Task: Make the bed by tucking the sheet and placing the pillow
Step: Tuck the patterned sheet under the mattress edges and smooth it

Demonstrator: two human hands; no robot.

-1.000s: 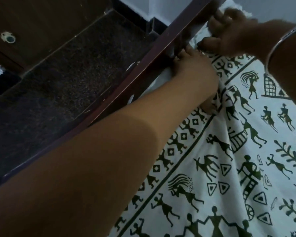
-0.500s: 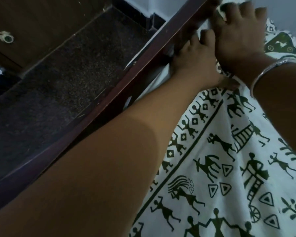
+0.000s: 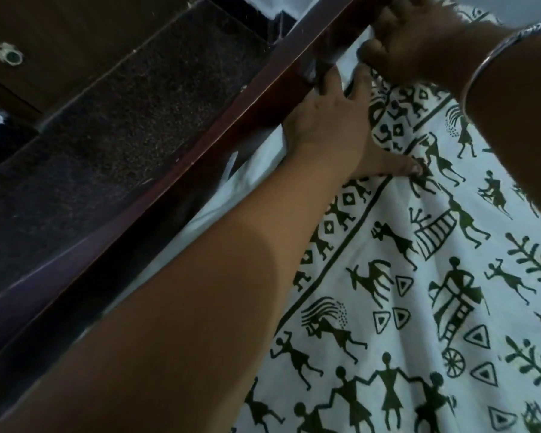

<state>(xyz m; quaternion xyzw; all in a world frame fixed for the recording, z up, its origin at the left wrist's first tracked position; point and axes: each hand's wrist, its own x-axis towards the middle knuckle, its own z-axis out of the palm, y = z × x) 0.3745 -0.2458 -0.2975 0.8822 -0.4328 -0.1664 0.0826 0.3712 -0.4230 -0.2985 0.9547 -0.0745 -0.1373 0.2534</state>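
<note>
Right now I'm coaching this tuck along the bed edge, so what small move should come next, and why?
Probably push the left hand deeper, sliding its fingers down between the wooden bed frame and the mattress. The patterned sheet lies flat on top, but plain white cloth still shows loose along the frame nearer the camera, while the right hand bunches sheet farther up.

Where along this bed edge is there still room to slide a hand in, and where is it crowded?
Free: the gap between the bed frame rail and the sheet, near side of the left hand, where plain white fabric shows. The printed top toward the lower right is bare too. Crowded: the far end, where the left hand and right hand bunch together against the rail.
</note>
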